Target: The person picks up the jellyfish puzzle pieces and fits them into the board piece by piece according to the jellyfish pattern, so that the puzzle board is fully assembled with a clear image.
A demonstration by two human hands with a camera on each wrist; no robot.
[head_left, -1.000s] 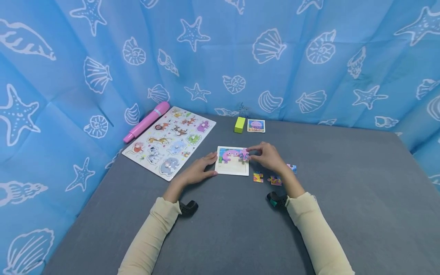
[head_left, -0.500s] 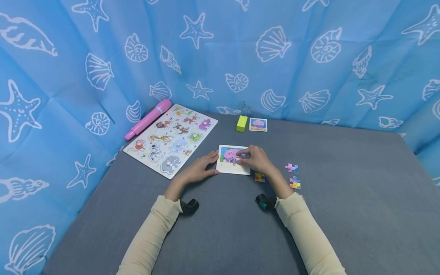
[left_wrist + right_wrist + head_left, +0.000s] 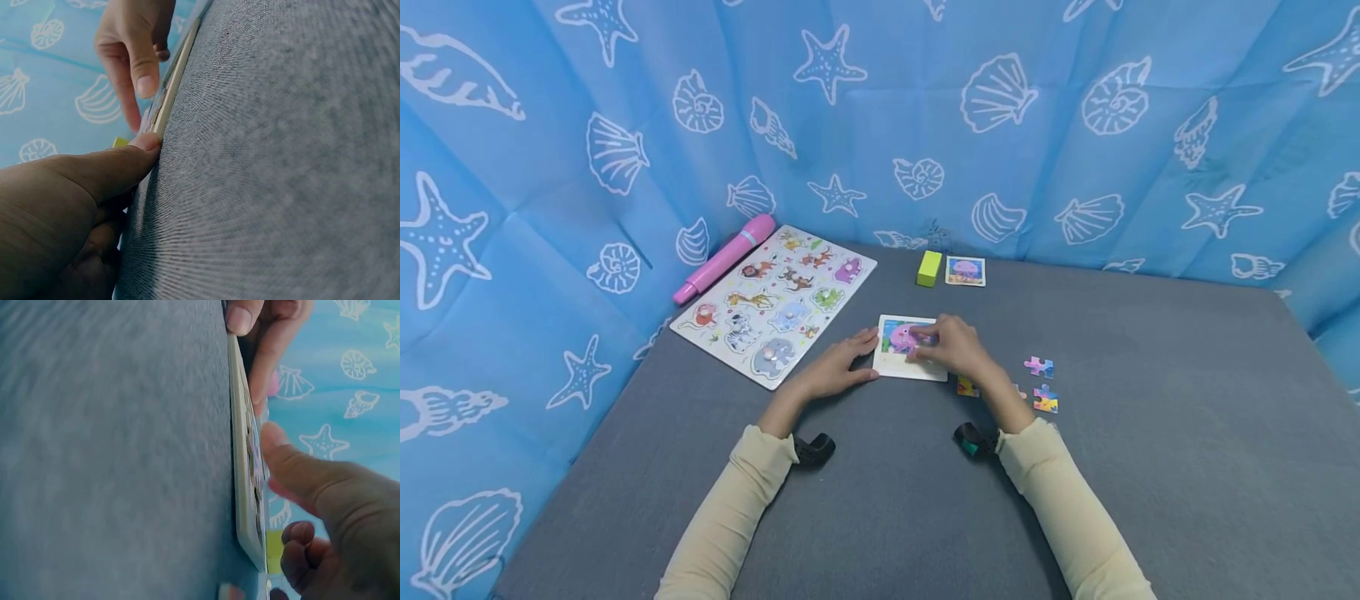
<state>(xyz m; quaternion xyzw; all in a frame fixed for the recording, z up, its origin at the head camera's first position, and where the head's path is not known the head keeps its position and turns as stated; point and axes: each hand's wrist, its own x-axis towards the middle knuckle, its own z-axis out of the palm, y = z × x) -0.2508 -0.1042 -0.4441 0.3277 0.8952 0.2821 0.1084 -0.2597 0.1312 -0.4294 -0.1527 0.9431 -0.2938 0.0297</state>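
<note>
Lying against the left hand (image 3: 841, 367) is the puzzle board (image 3: 898, 367).

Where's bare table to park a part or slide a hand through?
Biggest patch: table right of the loose pieces, curtain behind. Also between the sleeves, near side of the puzzle tray. Crowded: the puzzle tray, left hand at its edge, right hand over it; far left, animal board beside pink stick.

Soft, even head-view light, faint shadows along the sleeves (image 3: 1071, 508), dimmer wrist views (grey tabletop (image 3: 94, 475) blurred)
</note>
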